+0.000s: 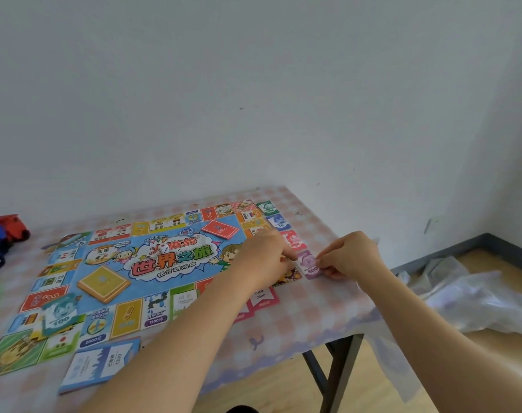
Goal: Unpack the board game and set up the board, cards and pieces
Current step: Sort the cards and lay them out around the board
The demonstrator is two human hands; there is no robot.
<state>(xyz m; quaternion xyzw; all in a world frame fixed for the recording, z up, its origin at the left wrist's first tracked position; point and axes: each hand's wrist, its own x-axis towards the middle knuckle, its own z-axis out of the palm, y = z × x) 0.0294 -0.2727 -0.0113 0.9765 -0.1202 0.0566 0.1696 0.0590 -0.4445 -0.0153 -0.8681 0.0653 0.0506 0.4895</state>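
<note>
On the surface (283,338) lie one game board (176,263), one die (164,248), two card decks (220,229), four money stacks (279,221) and two pink cards (262,298), with two hands (265,257) over them.

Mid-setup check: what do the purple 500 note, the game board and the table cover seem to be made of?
The purple 500 note looks like thin matt printed paper, pinched by the right hand. The game board: printed paper or thin card, can't tell which; it lies as a flat sheet. The table cover: soft plastic-looking film, checked print; it hangs translucent over the edge.
</note>
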